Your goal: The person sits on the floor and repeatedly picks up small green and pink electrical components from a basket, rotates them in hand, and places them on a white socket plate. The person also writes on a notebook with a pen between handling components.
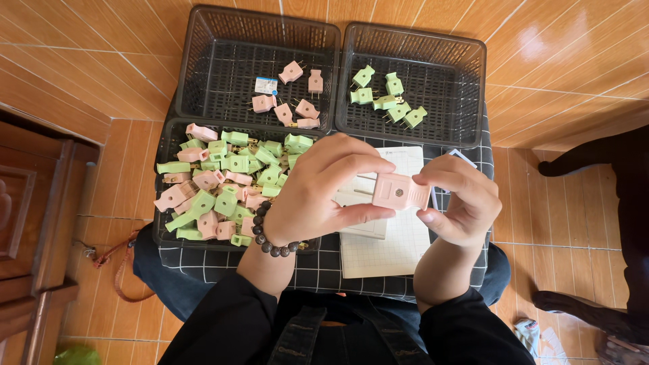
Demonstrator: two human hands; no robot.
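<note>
Home setting, glossy orange floor tiles, carved wooden furniture, sorting baskets balanced on a lap

pink plug, checked cloth

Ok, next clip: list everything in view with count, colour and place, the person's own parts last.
Pink plug: one, held between both hands.
Mixed basket: one, dark, left, heaped with pink and green plugs.
Pink-plug basket: one, dark, top left, about six pink plugs.
Green-plug basket: one, dark, top right, about six green plugs.
Grid paper: white, on checked cloth.
Bead bracelet: dark, left wrist.
Left hand: grips plug.
Right hand: grips plug.
</note>
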